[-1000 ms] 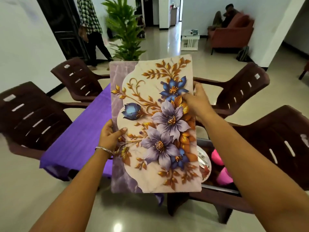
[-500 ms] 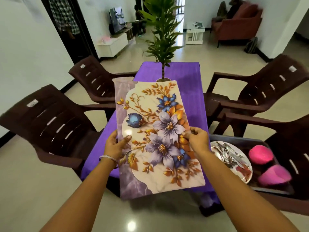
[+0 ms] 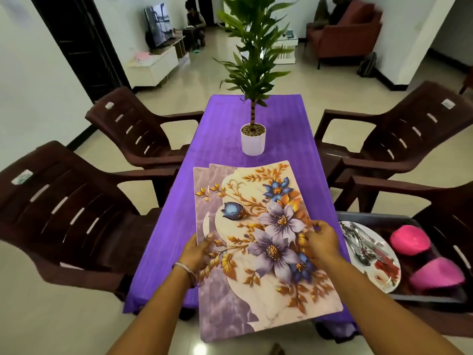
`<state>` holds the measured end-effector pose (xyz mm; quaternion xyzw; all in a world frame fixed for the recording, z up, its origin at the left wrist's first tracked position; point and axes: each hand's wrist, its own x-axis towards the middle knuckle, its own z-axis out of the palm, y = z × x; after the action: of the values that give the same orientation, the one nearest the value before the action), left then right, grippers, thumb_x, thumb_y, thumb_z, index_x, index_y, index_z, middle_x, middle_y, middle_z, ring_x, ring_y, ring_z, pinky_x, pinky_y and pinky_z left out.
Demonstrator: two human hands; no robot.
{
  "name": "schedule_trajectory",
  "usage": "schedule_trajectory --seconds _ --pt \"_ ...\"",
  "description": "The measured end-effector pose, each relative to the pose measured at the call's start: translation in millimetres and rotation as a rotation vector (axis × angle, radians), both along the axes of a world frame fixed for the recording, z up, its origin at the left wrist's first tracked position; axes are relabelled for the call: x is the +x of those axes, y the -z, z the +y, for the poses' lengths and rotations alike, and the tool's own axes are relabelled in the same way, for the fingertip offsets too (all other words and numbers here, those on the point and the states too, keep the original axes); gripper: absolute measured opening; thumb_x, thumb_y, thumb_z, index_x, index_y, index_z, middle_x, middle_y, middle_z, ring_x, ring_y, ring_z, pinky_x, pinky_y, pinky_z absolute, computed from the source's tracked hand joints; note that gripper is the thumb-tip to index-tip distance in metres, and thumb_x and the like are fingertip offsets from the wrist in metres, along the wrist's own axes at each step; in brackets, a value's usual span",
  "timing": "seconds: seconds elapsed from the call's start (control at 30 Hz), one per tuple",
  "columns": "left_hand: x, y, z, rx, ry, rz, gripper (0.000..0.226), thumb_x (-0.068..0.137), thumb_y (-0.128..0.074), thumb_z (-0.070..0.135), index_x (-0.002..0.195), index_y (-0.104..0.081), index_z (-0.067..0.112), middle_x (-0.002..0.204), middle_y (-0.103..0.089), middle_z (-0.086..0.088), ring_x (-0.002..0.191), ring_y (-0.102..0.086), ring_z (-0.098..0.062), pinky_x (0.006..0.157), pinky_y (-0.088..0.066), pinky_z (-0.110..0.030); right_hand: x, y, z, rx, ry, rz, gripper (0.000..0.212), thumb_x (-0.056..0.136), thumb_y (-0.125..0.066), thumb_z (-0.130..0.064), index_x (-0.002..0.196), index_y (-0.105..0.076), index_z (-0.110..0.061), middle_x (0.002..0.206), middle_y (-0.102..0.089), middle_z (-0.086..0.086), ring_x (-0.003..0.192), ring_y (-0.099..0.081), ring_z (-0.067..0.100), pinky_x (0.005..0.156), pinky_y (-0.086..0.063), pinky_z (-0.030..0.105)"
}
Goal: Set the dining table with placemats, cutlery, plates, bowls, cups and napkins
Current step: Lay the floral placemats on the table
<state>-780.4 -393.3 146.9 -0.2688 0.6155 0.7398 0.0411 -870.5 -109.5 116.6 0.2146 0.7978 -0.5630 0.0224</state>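
Placemats: I see a stack of floral placemats (image 3: 266,242) held flat over the near end of the bench (image 3: 230,139); its near edge hangs past the bench edge toward me. A second mat (image 3: 201,190) peeks out on the left, under the top one.
Left grip: my left hand (image 3: 195,248) grasps the stack at its left edge, thumb on top, fingers underneath; a bangle (image 3: 185,269) sits on the wrist.
Right grip: my right hand (image 3: 321,239) pinches the right edge of the top mat, fingers curled over the print.
Bench: covered by a purple cloth, long axis running away from me.
Plant: a white pot (image 3: 253,140) with a tall green plant stands upright mid-bench, just beyond the far edge of the mats, not touching them.
Tray: a dark tray (image 3: 378,217) rests on the near right chair (image 3: 435,190), beside the bench.
Tray contents: a floral plate (image 3: 384,272) carrying cutlery (image 3: 361,242), and two pink items (image 3: 409,239) to its right; I cannot tell what they are.
Chairs: four brown plastic chairs, two on each side.
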Motion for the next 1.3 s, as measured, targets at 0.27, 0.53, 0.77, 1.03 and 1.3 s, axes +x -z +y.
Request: schedule_trajectory --seconds 0.27,0.53,0.77,1.03,1.3 --pt "-39 24 -33 0.006 0.035 -0.068 0.021 0.097 -0.051 0.01 0.117 -0.054 0.008 0.086 -0.067 -0.008 0.068 -0.065 -0.019 0.047 -0.052 -0.022 -20 17 6 0.162 0.083 -0.072 0.023 0.087 -0.053 -0.013 0.109 -0.06 -0.005 0.1 -0.065 0.025 0.093 -0.06 0.042 0.078 -0.049 0.042" --pt "-59 36 -70 0.056 0.091 -0.079 0.018 0.097 -0.052 0.011 0.113 -0.058 0.007 0.09 -0.069 -0.015 0.078 -0.066 -0.03 0.065 -0.059 -0.038 -11 18 -4 0.62 0.136 -0.023 0.045 0.084 -0.062 -0.009 0.126 -0.051 0.001 0.125 -0.05 0.03 0.118 -0.044 0.044 0.099 -0.034 0.048" --pt "-68 22 -120 -0.033 0.176 -0.028 0.013 0.098 -0.05 0.011 0.108 -0.056 0.005 0.06 -0.067 -0.002 0.045 -0.062 -0.008 0.041 -0.048 -0.02 45 24 -95 0.573 -0.13 -0.046 0.081 0.072 -0.044 -0.062 0.131 -0.052 -0.007 0.131 -0.045 0.027 0.123 -0.04 0.044 0.1 -0.036 0.048" --pt "-63 15 -208 -0.069 0.156 0.014 0.025 0.098 -0.05 0.009 0.121 -0.054 0.002 0.093 -0.066 -0.01 0.074 -0.065 -0.019 0.054 -0.057 -0.024 75 35 -174 0.724 -0.367 -0.242 0.084 0.071 -0.035 -0.072 0.146 -0.032 -0.035 0.156 -0.018 0.014 0.144 -0.014 0.033 0.114 -0.02 0.048" --pt "-59 14 -252 -0.048 0.057 0.057 0.024 0.098 -0.049 0.011 0.122 -0.051 0.009 0.086 -0.066 -0.002 0.076 -0.064 -0.017 0.055 -0.057 -0.027 81 46 -190 0.758 -0.443 -0.41 0.062 0.094 -0.045 -0.051 0.149 -0.018 -0.041 0.161 0.004 0.006 0.146 0.004 0.037 0.115 -0.005 0.058"
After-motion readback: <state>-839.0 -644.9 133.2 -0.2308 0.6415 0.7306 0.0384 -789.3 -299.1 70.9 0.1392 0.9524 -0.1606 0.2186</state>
